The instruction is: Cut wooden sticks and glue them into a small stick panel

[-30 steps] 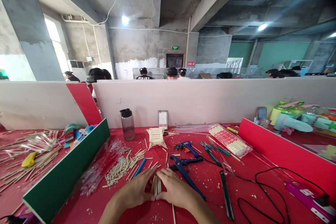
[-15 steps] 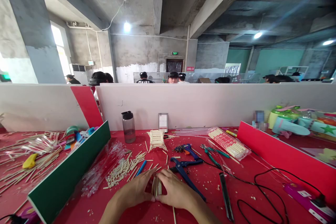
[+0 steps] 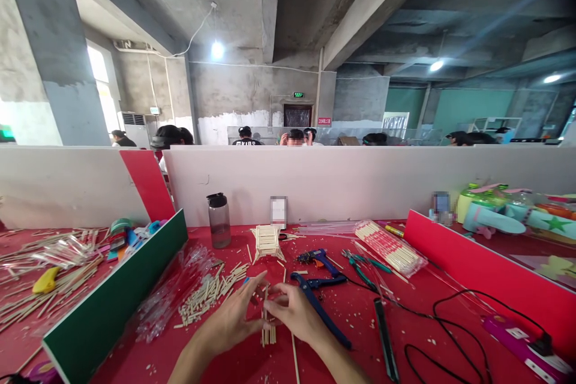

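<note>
The two hands have moved! A moment ago they were cupped with thumb tips together at the near end of the short sticks (image 3: 269, 337); now the thumbs are off that end and the bare tips show. There the bundle is, on the red tabletop (image 3: 355, 319) between the palms, near ends side by side, far ends lost behind the fingers. Left hand (image 3: 237, 315): index finger and thumb apart, straddling the row. Right hand (image 3: 292, 311): fingers curled over the far part, and whether they clamp a stick or merely brush one, I cannot tell.

Here's the danger! With no thumb squaring off those near ends, they look slightly uneven, and one careless nudge from a knuckle could fan the whole row out. If the right fingertips catch one stick while reaching for another, its neighbours could roll, since nothing visible ties them. Watch the long stick (image 3: 295, 360) just beside the right wrist, too: a sideways sweep could push it into the bundle. And it's crowded out right! The blue-handled tool (image 3: 320, 309) lies close by that forearm, an easy thing to bump if the elbow swings wide. Left, the pile of cut sticks (image 3: 209, 294) sits near enough that a drifting hand could scatter strays into the row, mixing up the pieces.
</note>
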A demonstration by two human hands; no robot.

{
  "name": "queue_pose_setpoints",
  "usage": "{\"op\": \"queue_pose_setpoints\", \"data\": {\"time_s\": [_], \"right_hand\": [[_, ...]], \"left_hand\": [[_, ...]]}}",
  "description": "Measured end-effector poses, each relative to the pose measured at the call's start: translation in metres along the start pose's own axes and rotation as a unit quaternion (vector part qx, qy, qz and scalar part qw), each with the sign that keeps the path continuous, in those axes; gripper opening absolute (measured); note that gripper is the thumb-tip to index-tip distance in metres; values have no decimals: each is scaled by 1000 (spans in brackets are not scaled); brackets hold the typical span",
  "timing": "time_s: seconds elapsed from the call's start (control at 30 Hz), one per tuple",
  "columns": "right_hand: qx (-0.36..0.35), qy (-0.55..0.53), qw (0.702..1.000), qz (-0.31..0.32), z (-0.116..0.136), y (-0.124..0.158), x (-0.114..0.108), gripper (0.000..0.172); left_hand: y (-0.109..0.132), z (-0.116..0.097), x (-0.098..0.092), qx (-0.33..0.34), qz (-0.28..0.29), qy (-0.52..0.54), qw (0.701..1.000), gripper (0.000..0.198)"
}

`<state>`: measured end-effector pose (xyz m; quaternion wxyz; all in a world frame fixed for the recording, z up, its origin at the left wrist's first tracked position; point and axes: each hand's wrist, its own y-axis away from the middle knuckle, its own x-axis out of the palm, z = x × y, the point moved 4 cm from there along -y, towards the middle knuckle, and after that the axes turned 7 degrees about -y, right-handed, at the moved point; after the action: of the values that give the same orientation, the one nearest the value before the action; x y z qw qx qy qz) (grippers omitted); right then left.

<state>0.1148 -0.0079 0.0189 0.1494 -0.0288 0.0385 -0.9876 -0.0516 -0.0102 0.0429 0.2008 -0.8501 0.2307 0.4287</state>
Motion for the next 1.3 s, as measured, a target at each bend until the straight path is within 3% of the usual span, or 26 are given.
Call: {"op": "queue_pose_setpoints", "data": {"time_s": [0.1, 0.27, 0.73, 0.93, 1.3], "right_hand": [[27, -99, 995, -12, -8, -5, 4, 58], [33, -142, 989, -34, -4, -4, 0, 58], [37, -133, 990, 19, 9, 0, -9, 55], [25, -132, 990, -33, 12, 2, -14, 49], [30, -133, 989, -51, 13, 1, -16, 48]], "left_hand": [[-5, -5, 9, 21, -30, -33, 999, 86], [-10, -19, 16, 61, -61, -67, 994, 76], [-11, -20, 19, 83, -104, -112, 985, 88], [-12, -21, 15, 76, -95, -121, 985, 84], [-12, -15, 19, 110, -126, -106, 980, 87]]}}
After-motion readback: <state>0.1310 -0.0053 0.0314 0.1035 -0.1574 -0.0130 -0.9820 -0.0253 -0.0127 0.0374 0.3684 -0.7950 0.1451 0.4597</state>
